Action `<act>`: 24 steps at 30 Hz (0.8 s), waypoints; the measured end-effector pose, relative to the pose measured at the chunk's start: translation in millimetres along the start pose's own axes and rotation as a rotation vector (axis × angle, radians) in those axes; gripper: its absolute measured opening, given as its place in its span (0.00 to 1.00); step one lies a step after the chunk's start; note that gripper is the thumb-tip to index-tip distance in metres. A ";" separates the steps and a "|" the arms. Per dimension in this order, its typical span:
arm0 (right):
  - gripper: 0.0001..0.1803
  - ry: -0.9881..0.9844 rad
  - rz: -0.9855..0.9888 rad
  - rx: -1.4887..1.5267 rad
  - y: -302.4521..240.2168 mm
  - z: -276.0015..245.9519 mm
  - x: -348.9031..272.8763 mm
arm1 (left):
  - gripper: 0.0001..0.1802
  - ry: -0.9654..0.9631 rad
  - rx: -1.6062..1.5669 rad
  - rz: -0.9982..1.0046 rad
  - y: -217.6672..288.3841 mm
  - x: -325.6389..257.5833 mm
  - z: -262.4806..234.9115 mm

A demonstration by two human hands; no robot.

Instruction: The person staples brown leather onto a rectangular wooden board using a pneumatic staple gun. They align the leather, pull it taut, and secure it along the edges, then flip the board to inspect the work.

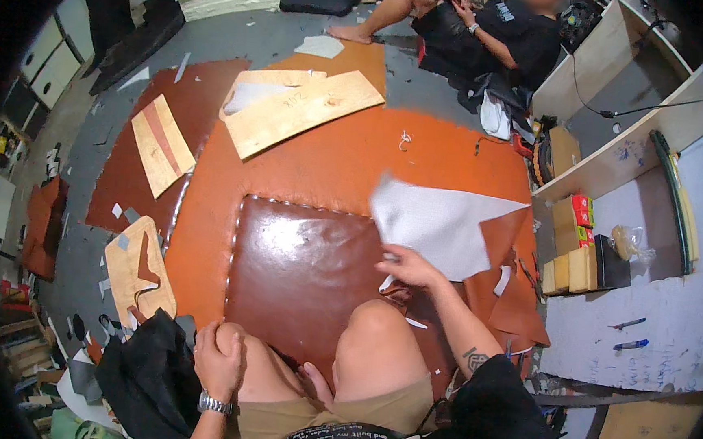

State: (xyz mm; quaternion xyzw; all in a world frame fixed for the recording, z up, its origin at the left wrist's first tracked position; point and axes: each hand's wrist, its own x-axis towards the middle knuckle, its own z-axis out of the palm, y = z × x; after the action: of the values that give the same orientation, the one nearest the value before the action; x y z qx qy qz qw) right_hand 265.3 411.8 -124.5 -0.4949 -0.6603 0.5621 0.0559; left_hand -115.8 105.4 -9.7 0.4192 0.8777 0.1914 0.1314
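Note:
My left hand (218,355) rests on my left knee, fingers lying over it with no tool in them. To the right, my right hand (410,268) is closed at the near left edge of a pale grey textured sheet (432,225) with a pointed right corner. The sheet's far left edge is smeared by motion. Under the hand lie crumpled brown scraps (396,293). A shiny dark brown leather panel (308,257) is spread before my knees. It lies on a larger orange-brown leather piece (204,225).
Wooden boards (310,112) lie at the far side, with a striped board (163,146) and a patterned board (140,270) at left. Brown leather offcuts (499,262) lie at right, beside a white bench (638,321) with pens and boxes. Another person (495,34) sits at the far right.

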 end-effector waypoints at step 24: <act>0.88 -0.011 0.701 -0.362 -54.1 141.7 119.0 | 0.22 -0.136 -0.484 -0.350 -122.5 48.3 -23.3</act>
State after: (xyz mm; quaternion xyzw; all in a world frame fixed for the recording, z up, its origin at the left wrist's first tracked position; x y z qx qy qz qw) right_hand 84.0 406.3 -190.0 -0.6891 -0.5399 0.4244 -0.2313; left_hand -238.5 67.7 -47.0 0.2299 0.8547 0.3408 0.3170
